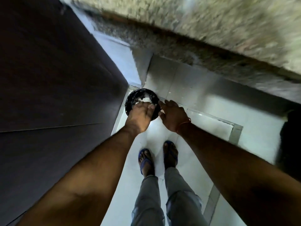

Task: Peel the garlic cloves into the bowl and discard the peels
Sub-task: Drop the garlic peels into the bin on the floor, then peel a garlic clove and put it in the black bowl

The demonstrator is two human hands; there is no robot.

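Black bin (pixel 142 104) wedged in the corner by dark door (pixel 57 79); both hands' grip open, left hand (pixel 138 118), right hand (pixel 172 117)

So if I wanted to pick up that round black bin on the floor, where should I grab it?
Probably by the rim of the black bin, coming straight down from above. It stands in a corner, with a dark panel on one side, so its walls are hard to reach. The left hand and right hand already hover over its open top; use the bare far edge.
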